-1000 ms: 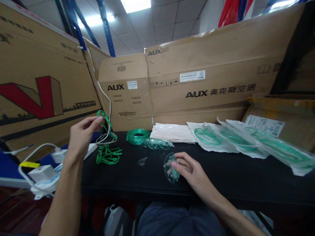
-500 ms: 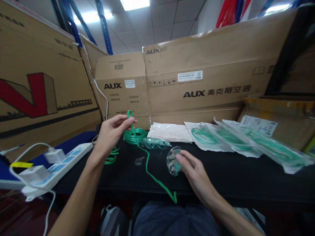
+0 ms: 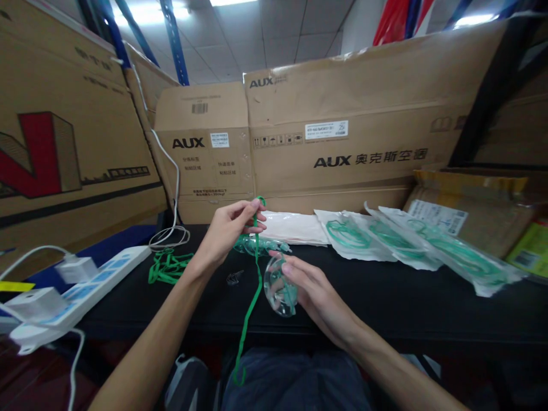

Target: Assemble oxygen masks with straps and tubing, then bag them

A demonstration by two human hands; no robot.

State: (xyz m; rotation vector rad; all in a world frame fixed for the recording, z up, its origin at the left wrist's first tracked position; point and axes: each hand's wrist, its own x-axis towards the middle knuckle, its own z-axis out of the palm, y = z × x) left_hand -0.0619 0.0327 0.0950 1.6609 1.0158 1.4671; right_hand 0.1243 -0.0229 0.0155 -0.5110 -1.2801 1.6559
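Between the thumb and fingers of my left hand point(image 3: 237, 228) is pinched a green elastic strap point(image 3: 252, 302), looped at the top and dangling past the table edge. My right hand point(image 3: 314, 285) grips a clear, green-tinted oxygen mask point(image 3: 279, 288) by its right side, just right of the hanging strap. Behind my left hand lie more clear green masks point(image 3: 265, 244), nested in a row and partly covered. A heap of green straps point(image 3: 168, 267) rests left of my left forearm. Small clear pieces point(image 3: 234, 278), too fine to make out, lie between my arms.
White packs point(image 3: 295, 228) lie along the back, with several clear-fronted pouches of green tubing point(image 3: 349, 234) to their right. A white power strip point(image 3: 92, 294) with plugs and cables stands at the left. Large cardboard panels point(image 3: 363, 128) wall off the back.
My left hand has moved right with the strap, which now hangs down near the mask. The mask in my right hand has shifted left and turned. The view has swung slightly.
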